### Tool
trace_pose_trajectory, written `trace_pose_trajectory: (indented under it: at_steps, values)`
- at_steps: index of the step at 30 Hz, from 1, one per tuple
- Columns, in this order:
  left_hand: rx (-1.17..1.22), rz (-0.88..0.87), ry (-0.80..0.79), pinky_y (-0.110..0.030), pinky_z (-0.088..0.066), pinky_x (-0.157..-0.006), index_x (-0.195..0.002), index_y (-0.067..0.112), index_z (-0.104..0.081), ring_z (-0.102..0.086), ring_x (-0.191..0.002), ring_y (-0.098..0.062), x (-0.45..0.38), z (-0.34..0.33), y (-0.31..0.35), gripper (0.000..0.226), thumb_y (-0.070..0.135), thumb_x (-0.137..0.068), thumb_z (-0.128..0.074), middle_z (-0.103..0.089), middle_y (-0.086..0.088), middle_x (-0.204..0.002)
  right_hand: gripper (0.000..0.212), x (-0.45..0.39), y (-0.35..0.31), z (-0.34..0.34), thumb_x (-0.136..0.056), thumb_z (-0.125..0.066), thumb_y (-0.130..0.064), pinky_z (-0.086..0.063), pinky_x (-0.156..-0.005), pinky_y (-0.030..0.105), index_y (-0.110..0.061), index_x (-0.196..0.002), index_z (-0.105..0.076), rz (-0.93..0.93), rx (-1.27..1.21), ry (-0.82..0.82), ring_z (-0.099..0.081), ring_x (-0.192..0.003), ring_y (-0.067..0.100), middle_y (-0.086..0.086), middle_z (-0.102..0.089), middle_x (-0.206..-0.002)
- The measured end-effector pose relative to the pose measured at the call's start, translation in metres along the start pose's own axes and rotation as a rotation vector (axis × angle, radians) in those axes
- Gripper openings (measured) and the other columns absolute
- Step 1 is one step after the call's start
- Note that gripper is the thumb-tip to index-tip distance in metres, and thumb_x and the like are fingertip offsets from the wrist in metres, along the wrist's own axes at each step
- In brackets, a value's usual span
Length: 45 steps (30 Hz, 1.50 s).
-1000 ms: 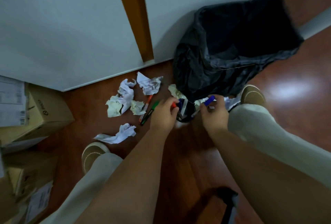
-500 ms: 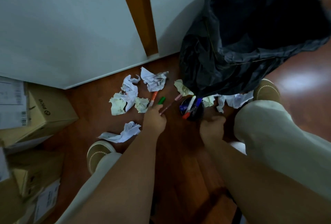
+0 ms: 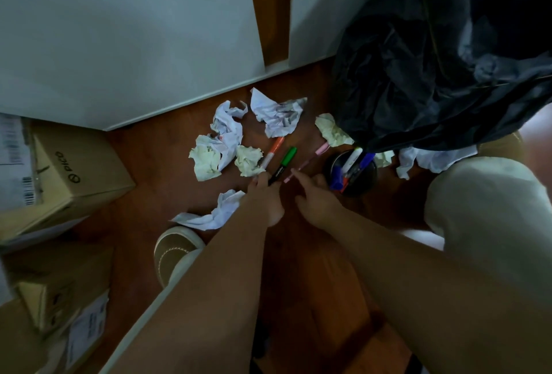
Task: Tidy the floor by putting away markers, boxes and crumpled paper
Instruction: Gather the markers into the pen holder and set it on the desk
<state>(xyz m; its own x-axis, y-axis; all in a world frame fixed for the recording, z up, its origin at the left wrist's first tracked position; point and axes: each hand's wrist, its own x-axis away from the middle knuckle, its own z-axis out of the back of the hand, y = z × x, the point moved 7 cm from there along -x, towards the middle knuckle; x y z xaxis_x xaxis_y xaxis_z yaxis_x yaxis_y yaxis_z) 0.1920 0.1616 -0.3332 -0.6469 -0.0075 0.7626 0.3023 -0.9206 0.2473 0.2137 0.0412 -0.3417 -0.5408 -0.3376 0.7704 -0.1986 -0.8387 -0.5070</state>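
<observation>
Collecting markers is the step I read here; only the head view to go on. My left hand (image 3: 264,194) sits at the near ends of the orange marker (image 3: 273,154) and green marker (image 3: 283,164), fingers curled down on them, though I cannot tell if either is actually gripped. My right hand (image 3: 313,197) has fingers loosely spread, one fingertip touching the near end of the pink marker (image 3: 307,161); not closed on it. All three lie on the floor (image 3: 155,161) beside crumpled paper (image 3: 276,115). The black cup (image 3: 354,172), just right, already holds several markers. Next I'd pinch each marker and drop it in that cup. Paper probably goes in the black bag (image 3: 418,80), and the boxes (image 3: 74,170) at left wait.
</observation>
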Motion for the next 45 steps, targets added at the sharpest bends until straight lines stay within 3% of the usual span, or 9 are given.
trace_pose_trajectory:
  at_steps: [6, 12, 16, 19, 24, 30, 35, 40, 45]
  values:
    - [0.098, -0.055, 0.123, -0.024, -0.034, -0.102, -0.126, 0.013, -0.064, -0.052, -0.124, -0.024, 0.007, 0.004, -0.017, 0.033, 0.013, -0.095, -0.051, -0.044, -0.011, -0.142, 0.037, -0.026, -0.012, -0.001, -0.098, -0.048, -0.028, -0.048, -0.095, 0.044, -0.012, -0.131, -0.051, -0.07, 0.291, 0.116, -0.05, -0.116, 0.036, 0.015, -0.032, -0.137]
    - [0.387, -0.052, 0.274, -0.022, -0.037, -0.068, -0.094, 0.006, -0.065, -0.06, -0.083, -0.024, 0.022, 0.011, -0.029, 0.016, 0.002, -0.078, -0.066, -0.061, -0.008, -0.094, 0.029, -0.016, 0.007, -0.012, -0.096, -0.043, -0.005, -0.05, -0.084, 0.044, -0.006, -0.124, -0.047, -0.23, 0.405, 0.117, -0.058, -0.107, 0.035, 0.019, -0.054, -0.122]
    - [0.624, -0.004, 0.253, -0.008, -0.039, -0.056, -0.104, 0.016, -0.056, -0.055, -0.064, -0.002, 0.022, 0.023, -0.031, 0.035, -0.001, -0.076, -0.067, -0.055, 0.013, -0.072, 0.036, -0.007, 0.011, -0.019, -0.091, -0.055, -0.009, -0.054, -0.081, 0.041, -0.007, -0.125, -0.043, -0.249, 0.174, 0.09, -0.062, -0.099, 0.033, 0.019, -0.06, -0.112]
    - [0.664, -0.008, 0.196, -0.005, -0.038, -0.051, -0.088, 0.024, -0.069, -0.057, -0.062, -0.006, 0.02, 0.034, -0.027, 0.031, -0.003, -0.076, -0.063, -0.061, 0.01, -0.074, 0.023, 0.009, 0.007, -0.014, -0.086, -0.063, -0.017, -0.049, -0.068, 0.029, -0.01, -0.107, -0.061, -0.179, 0.005, 0.098, -0.061, -0.088, 0.024, 0.009, -0.063, -0.099]
    - [0.724, -0.013, 0.238, 0.002, -0.038, -0.061, -0.074, 0.028, -0.071, -0.057, -0.069, 0.006, 0.029, 0.068, -0.004, 0.025, 0.003, -0.075, -0.071, -0.067, 0.012, -0.081, 0.002, 0.065, -0.008, 0.017, -0.083, -0.062, -0.01, -0.042, -0.063, 0.021, -0.009, -0.082, -0.06, 0.072, -0.085, 0.196, -0.055, -0.068, 0.008, -0.001, -0.059, -0.076]
    - [0.779, -0.082, 0.314, -0.013, -0.05, -0.069, -0.082, 0.024, -0.071, -0.066, -0.072, 0.002, 0.033, 0.093, 0.066, 0.012, 0.012, -0.079, -0.073, -0.074, 0.002, -0.087, 0.008, 0.125, -0.016, 0.1, -0.08, -0.063, -0.002, -0.042, -0.067, 0.027, -0.006, -0.073, -0.062, 0.242, -0.121, 0.624, -0.051, -0.075, 0.015, 0.005, -0.057, -0.081]
    - [0.742, -0.111, 0.368, -0.041, -0.056, -0.082, -0.087, 0.008, -0.074, -0.069, -0.088, -0.025, 0.033, 0.094, 0.105, 0.01, 0.014, -0.08, -0.07, -0.075, -0.01, -0.089, 0.01, 0.118, 0.008, 0.147, -0.08, -0.065, -0.004, -0.05, -0.073, 0.033, -0.012, -0.086, -0.063, 0.021, -0.326, 0.753, -0.059, -0.075, 0.017, 0.002, -0.063, -0.081]
    - [0.82, -0.085, 0.217, -0.014, -0.05, -0.066, -0.107, 0.031, -0.069, -0.064, -0.087, -0.008, 0.022, 0.066, 0.106, 0.036, 0.006, -0.081, -0.064, -0.07, 0.006, -0.108, 0.016, 0.098, 0.038, 0.14, -0.085, -0.063, -0.011, -0.044, -0.072, 0.025, -0.009, -0.1, -0.063, -0.08, -0.226, 0.593, -0.065, -0.086, 0.026, 0.01, -0.07, -0.09]
    - [1.026, 0.0, 0.209, -0.015, -0.045, -0.073, -0.127, 0.027, -0.059, -0.056, -0.112, -0.012, 0.015, 0.056, 0.09, 0.053, -0.003, -0.085, -0.047, -0.058, -0.001, -0.131, 0.037, 0.092, 0.047, 0.13, -0.087, -0.06, -0.007, -0.043, -0.083, 0.021, -0.006, -0.124, -0.06, 0.004, -0.167, 0.568, -0.062, -0.101, 0.024, 0.014, -0.065, -0.113]
